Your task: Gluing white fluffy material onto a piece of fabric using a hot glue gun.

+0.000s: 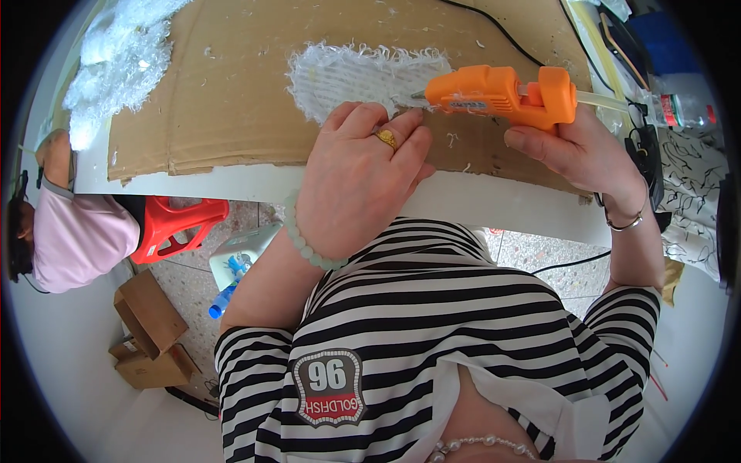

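Observation:
My right hand [590, 150] is wrapped round an orange hot glue gun [482, 89], with a pale glue stick [602, 100] coming out of its back end. The gun's metal nozzle points left at the right part of a white piece of fringed fabric [347, 77], close to my left fingertips. Bent and close together, the fingers of my left hand [363, 170] hold the near edge of this fabric, which lies flat. Part of that edge and the left thumb are hidden from view. Whether the nozzle touches the fabric, I cannot tell.
Brown cardboard [231, 92] covers the white table [478, 193]. A heap of white shaggy material [123, 54] lies at the far left. A black cord [502, 29] crosses the back. At right lies a plastic bottle [679, 110]. Another person [85, 231] sits left near a red stool [174, 224].

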`<state>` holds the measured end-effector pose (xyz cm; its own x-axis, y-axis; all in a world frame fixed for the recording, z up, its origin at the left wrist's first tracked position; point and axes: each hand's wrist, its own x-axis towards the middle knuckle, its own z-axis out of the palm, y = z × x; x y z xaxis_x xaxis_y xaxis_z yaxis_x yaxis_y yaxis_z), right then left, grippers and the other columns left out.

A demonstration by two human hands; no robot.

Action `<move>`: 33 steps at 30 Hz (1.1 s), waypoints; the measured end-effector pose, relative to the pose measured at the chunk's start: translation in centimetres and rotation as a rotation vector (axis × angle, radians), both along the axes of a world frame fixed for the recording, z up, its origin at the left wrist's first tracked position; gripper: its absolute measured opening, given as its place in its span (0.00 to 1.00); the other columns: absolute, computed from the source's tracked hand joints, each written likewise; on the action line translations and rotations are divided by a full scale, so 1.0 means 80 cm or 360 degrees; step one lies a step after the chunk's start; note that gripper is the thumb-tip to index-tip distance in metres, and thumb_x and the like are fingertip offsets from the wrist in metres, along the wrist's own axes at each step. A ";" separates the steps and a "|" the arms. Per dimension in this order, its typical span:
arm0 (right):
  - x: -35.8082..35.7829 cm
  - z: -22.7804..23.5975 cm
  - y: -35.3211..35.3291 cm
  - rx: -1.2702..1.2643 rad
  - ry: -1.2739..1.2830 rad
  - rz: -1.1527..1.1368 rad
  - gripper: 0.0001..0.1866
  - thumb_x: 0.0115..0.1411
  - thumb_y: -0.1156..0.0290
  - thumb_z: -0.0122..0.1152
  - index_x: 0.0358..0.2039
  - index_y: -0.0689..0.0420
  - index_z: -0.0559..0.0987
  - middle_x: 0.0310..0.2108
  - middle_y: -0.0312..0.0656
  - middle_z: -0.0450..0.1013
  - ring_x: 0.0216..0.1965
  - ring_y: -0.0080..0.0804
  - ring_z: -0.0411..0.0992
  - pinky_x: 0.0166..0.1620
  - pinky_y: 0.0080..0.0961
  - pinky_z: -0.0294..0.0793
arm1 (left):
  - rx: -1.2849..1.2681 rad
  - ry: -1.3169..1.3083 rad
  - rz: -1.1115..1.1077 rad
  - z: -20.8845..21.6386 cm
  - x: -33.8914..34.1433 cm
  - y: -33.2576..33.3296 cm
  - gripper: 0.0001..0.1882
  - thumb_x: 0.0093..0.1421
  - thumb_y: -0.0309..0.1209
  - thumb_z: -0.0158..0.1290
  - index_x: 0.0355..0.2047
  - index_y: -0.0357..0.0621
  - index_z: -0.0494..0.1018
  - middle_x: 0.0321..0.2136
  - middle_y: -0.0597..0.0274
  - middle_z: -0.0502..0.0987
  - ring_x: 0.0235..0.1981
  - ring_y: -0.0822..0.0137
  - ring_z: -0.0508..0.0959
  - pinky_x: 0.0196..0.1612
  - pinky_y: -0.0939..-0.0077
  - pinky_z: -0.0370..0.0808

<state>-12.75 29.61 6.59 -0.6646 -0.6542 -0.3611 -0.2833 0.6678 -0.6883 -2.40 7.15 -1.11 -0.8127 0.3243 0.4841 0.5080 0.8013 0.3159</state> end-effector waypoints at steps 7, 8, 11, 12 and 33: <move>0.000 0.003 0.009 0.0056 0.0046 -0.0008 0.15 0.61 0.67 0.61 0.44 0.60 0.73 0.23 0.29 0.65 0.26 0.16 0.61 0.31 0.15 0.62 | -0.0022 0.0010 0.0011 -0.001 0.000 0.000 0.18 0.46 0.32 0.61 0.38 0.39 0.75 0.41 0.60 0.79 0.37 0.57 0.73 0.43 0.64 0.72; 0.000 0.004 0.008 0.0056 0.0045 -0.0009 0.15 0.61 0.67 0.61 0.44 0.60 0.73 0.23 0.29 0.65 0.26 0.16 0.61 0.31 0.15 0.62 | -0.0022 0.0009 0.0010 -0.002 0.000 0.001 0.18 0.46 0.32 0.61 0.38 0.39 0.75 0.41 0.60 0.79 0.37 0.57 0.73 0.43 0.64 0.72; 0.001 0.007 0.000 -0.0033 -0.0037 -0.0006 0.15 0.61 0.67 0.61 0.45 0.60 0.73 0.24 0.28 0.65 0.26 0.15 0.61 0.31 0.14 0.62 | -0.0030 0.0043 0.0023 -0.005 0.000 0.001 0.19 0.43 0.32 0.62 0.36 0.38 0.74 0.39 0.61 0.78 0.37 0.59 0.72 0.44 0.63 0.70; 0.002 0.007 -0.003 -0.0093 -0.0022 -0.0007 0.15 0.60 0.65 0.62 0.41 0.61 0.73 0.23 0.30 0.66 0.25 0.17 0.61 0.29 0.16 0.62 | -0.0016 0.0040 0.0020 -0.005 0.000 0.001 0.19 0.43 0.32 0.62 0.36 0.38 0.74 0.39 0.61 0.78 0.37 0.59 0.72 0.44 0.63 0.70; -0.005 0.009 -0.003 0.0025 0.0108 0.0122 0.17 0.61 0.69 0.60 0.49 0.60 0.71 0.21 0.26 0.64 0.22 0.13 0.58 0.26 0.14 0.58 | 0.0056 -0.0002 -0.0015 -0.002 0.001 -0.002 0.19 0.46 0.32 0.62 0.39 0.38 0.74 0.41 0.60 0.79 0.36 0.57 0.73 0.42 0.63 0.72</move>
